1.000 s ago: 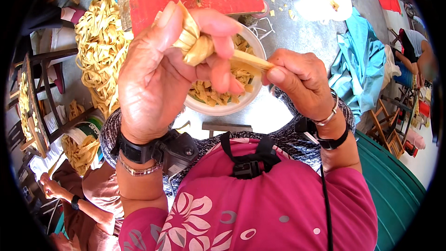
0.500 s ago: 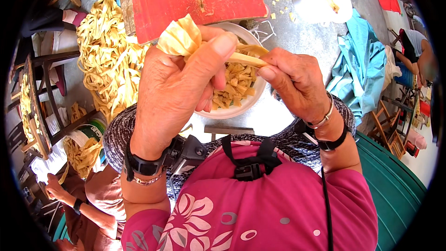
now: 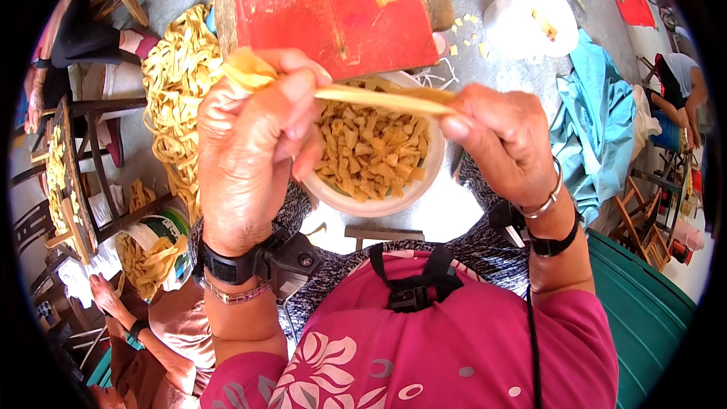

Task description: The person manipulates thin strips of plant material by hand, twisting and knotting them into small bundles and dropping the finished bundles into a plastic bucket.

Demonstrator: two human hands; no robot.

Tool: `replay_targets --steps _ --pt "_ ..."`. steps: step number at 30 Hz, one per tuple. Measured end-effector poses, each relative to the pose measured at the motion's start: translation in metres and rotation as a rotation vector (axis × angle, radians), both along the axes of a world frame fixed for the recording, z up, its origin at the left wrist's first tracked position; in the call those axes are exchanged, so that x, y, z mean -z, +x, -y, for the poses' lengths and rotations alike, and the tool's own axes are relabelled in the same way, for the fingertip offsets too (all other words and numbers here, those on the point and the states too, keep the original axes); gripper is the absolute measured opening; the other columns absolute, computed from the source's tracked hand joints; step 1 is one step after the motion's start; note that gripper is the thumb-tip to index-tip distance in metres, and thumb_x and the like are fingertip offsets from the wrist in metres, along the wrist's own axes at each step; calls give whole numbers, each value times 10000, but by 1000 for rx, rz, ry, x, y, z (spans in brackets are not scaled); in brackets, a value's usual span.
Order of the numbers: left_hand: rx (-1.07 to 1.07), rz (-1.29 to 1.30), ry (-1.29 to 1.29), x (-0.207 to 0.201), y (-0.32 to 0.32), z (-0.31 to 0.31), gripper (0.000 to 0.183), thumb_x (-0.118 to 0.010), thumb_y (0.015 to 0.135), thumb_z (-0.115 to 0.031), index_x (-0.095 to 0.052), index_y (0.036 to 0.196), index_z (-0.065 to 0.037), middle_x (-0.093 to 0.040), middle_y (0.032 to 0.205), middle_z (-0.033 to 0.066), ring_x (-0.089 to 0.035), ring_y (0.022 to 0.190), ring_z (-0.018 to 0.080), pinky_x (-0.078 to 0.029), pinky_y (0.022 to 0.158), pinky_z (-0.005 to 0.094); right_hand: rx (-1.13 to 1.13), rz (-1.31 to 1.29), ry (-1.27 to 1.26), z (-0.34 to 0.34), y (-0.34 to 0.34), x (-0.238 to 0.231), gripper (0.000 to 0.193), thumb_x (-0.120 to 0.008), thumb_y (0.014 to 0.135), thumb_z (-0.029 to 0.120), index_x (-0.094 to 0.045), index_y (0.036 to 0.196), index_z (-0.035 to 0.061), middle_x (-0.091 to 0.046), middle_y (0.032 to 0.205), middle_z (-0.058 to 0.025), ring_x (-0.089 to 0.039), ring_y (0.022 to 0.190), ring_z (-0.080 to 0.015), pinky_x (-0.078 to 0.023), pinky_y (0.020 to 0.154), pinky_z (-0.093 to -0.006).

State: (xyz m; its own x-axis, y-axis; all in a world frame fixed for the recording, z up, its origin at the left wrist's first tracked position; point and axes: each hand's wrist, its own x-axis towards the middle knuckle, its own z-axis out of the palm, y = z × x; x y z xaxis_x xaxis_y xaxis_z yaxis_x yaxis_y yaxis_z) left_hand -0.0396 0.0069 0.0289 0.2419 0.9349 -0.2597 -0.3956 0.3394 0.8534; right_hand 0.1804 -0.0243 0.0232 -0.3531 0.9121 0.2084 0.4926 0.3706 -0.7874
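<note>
1. Ten o'clock, far out: heap of long yellow strips (image 3: 176, 79), limp, looped over one another.
2. Ten o'clock, closer in: left hand (image 3: 254, 132), thumb and fingers pinching the worked strip; a broad, bunched end pokes out above them.
3. Twelve o'clock, between the hands: flat yellow strip (image 3: 382, 98), stretched straight above a pale round bowl (image 3: 363, 207) of short yellow pieces (image 3: 375, 151). Another edge shows behind it; doubled over or not, cannot tell. Judged light, soft, pliable; likely to tear if tugged hard where thin. Slight sheen; slipperiness unclear. Best hold, I'd judge: flat between thumb and forefinger near each end, bunched part cradled, not crushed.
4. Two o'clock: right hand (image 3: 501, 132), thumb against curled forefinger, clamping the strip's narrower end; the tip is hidden in the fingers.
</note>
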Motion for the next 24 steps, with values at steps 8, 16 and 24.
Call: replay_targets --steps 8,16,24 --pt "-142 -64 263 -10 13 -45 91 -562 865 -72 -622 908 -19 -534 695 -4 -382 510 23 -325 406 176 246 189 416 -63 -7 -1 236 -559 882 239 -536 760 39 -481 599 -123 -489 515 -291 -381 450 -361" --pt "-182 -821 616 33 8 -56 90 -555 859 -56 -608 807 -6 -510 615 -35 -375 536 23 -324 461 209 220 542 405 -55 -13 25 184 -551 875 254 -564 823 78 -534 576 -134 -555 517 -319 -421 443 -391" --pt "113 -570 246 6 0 -13 136 -626 865 -201 -633 865 -65 -576 664 -42 -466 542 21 -366 469 161 236 126 253 -18 -7 12 219 -496 914 230 -542 778 65 -518 615 -136 -533 545 -344 -434 468 -403"
